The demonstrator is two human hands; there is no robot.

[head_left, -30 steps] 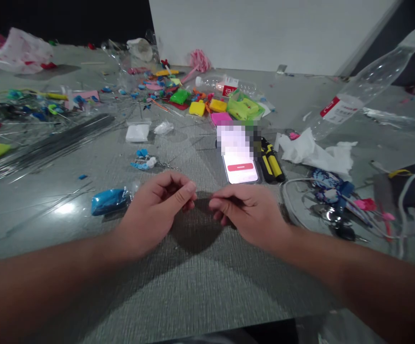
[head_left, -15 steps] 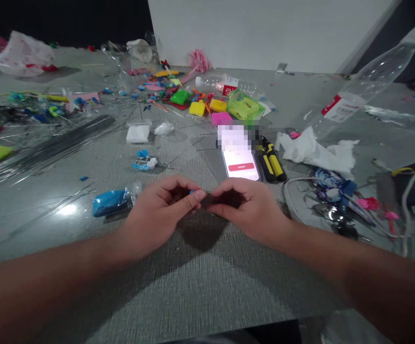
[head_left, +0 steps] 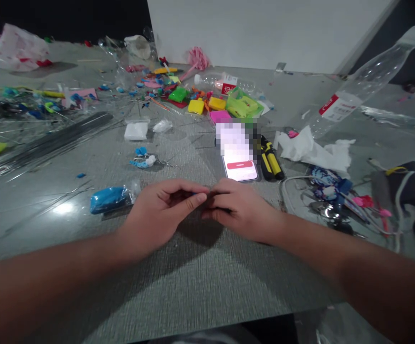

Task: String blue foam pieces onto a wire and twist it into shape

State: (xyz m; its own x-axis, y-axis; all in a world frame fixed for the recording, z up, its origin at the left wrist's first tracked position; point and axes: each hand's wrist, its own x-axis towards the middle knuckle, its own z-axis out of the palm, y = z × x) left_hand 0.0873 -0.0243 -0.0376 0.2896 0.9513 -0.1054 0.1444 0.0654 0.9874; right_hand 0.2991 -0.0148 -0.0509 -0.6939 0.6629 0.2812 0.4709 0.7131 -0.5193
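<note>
My left hand (head_left: 160, 210) and my right hand (head_left: 241, 210) meet fingertip to fingertip low over the grey table (head_left: 193, 286). The left thumb and forefinger pinch a small blue piece (head_left: 193, 194), mostly hidden between the fingers. My right hand's fingers are curled shut and touch the left fingertips at the same spot; whether it holds anything is hidden. A blue clay packet (head_left: 107, 199) lies just left of my left hand. A lit phone (head_left: 241, 169) lies just beyond my right hand.
A yellow-black tool (head_left: 271, 160) and crumpled tissue (head_left: 311, 150) lie right of the phone. Cables and small pink and blue bits (head_left: 336, 200) crowd the right. Coloured clay blocks (head_left: 216, 103) sit farther back, a bundle of thin wires (head_left: 46, 141) at left, a plastic bottle (head_left: 357, 91) at far right.
My hands were a little apart a second ago. They have closed in until the fingertips touch, and both have dropped slightly toward the table.
</note>
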